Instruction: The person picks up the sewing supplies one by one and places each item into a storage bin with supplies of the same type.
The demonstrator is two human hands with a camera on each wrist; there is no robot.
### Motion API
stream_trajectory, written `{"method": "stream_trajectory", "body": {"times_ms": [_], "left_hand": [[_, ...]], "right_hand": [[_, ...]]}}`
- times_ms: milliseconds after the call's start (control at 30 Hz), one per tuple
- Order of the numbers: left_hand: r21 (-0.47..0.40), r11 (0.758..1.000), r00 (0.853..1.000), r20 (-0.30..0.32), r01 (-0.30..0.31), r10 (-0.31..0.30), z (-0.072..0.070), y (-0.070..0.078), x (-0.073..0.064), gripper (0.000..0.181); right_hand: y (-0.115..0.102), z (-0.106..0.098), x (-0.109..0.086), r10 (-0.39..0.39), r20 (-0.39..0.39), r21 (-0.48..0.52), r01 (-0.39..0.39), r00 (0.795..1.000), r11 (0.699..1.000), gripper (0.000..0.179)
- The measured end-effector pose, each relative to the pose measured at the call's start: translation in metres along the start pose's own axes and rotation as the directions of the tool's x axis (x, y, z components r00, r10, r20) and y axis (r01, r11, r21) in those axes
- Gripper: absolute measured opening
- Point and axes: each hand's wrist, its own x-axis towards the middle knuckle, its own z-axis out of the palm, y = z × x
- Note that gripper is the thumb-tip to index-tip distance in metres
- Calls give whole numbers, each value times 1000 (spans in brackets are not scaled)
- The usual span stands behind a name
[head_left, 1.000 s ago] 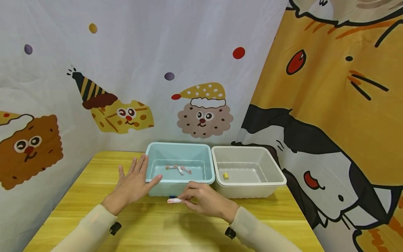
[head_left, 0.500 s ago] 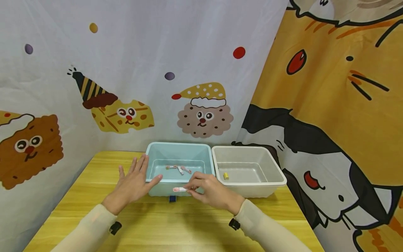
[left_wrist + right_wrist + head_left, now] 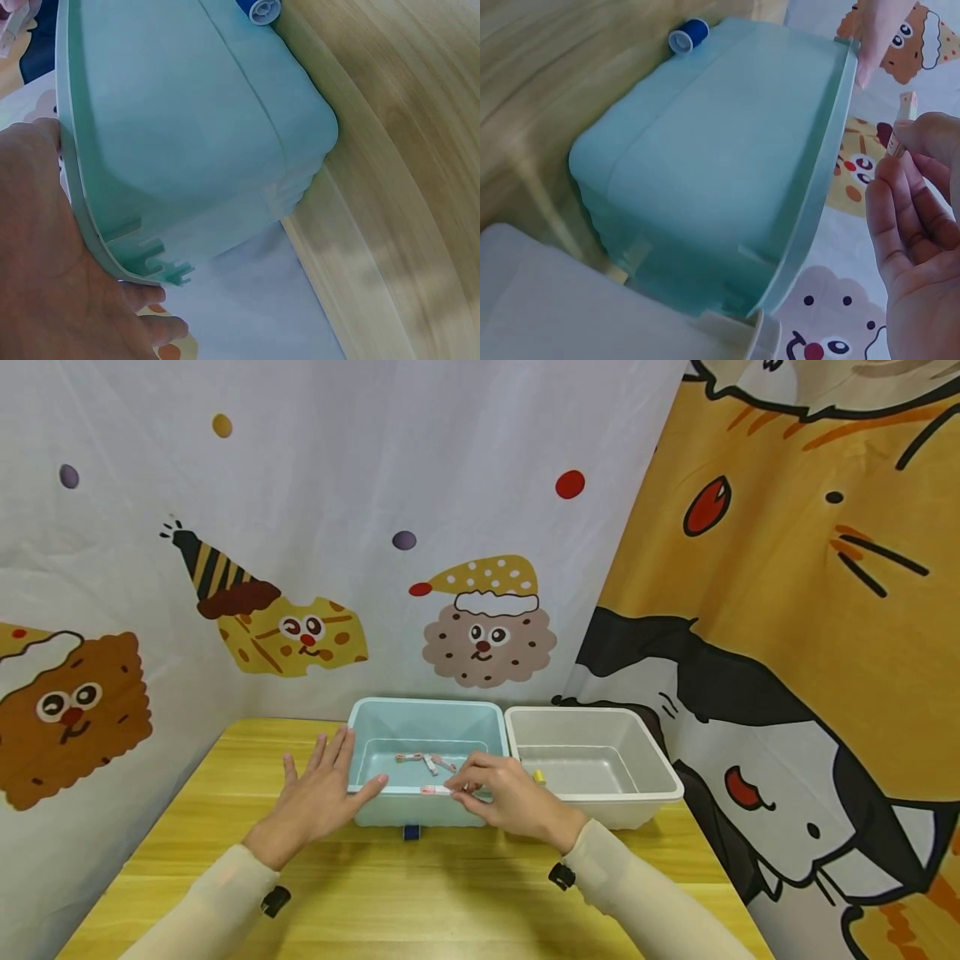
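Observation:
My right hand (image 3: pixel 517 793) pinches a slim white-and-pink piece (image 3: pixel 433 790) between thumb and fingers, above the front rim of the light-blue bin (image 3: pixel 427 810). In the right wrist view the piece (image 3: pixel 907 106) is a short flat stick with a pinkish tip; its exact kind cannot be told. Fingers outstretched, my left hand (image 3: pixel 318 797) rests against the bin's left front corner. Several similar small pieces (image 3: pixel 430 765) lie on the bin's floor. A dark-blue thread spool (image 3: pixel 411 832) lies on the table by the bin's front wall, showing its white end in both wrist views.
To the right, touching or nearly touching the blue bin, stands an off-white bin (image 3: pixel 600 814). A small yellow spool (image 3: pixel 538 777) lies in it, partly hidden by my right hand. Printed curtains (image 3: pixel 480 460) hang behind the wooden table (image 3: pixel 360 910).
My right hand has lifted the white-and-pink piece from beside the blue spool, up and slightly right to the bin's front rim. My left hand has stayed put.

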Motion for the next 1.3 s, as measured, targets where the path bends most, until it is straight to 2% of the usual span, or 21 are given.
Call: {"method": "stream_trajectory", "body": {"times_ms": [233, 500, 967, 1300], "left_hand": [[-1, 1000, 1000, 1, -2, 2, -1, 1, 0, 118], [-9, 1000, 1000, 2, -3, 3, -2, 1, -1, 117], [-6, 1000, 1000, 4, 0, 0, -1, 1, -1, 119], [-14, 1000, 1000, 0, -1, 1, 0, 0, 0, 116]], "right_hand": [[12, -9, 8, 32, -5, 13, -32, 999, 999, 16], [27, -16, 22, 20, -49, -14, -21, 999, 1000, 13], [49, -25, 38, 152, -42, -21, -153, 987, 988, 15], [60, -29, 52, 171, -58, -69, -175, 984, 982, 15]]}}
